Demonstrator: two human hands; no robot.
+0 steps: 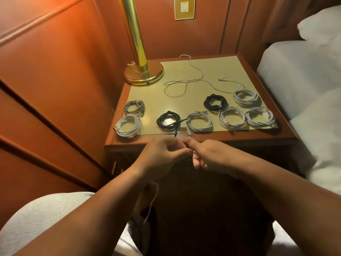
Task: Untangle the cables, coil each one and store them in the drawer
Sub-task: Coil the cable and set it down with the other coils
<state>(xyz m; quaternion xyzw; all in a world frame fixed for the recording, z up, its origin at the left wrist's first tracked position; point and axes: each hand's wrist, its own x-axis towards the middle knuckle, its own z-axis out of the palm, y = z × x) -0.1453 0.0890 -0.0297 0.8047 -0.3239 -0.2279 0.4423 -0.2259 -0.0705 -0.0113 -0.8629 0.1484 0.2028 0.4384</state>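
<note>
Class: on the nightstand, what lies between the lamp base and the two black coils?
In the head view, the loose white cable sprawls uncoiled between the lamp base and black coils.

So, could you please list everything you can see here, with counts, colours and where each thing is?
White coiled cables: five, nightstand front and right.
Black coiled cables: two, front centre and middle right.
Grey braided coil: one, left side.
Loose white cable: one, uncoiled, towards the back.
Thin white cable: one, hanging below the hands.
Lamp: one, brass, back left corner.
Nightstand: one, wood with a pale top.
Wall switch plate: one, gold.
Bed: white, right.
Left hand, right hand: pinching the thin cable.
</note>
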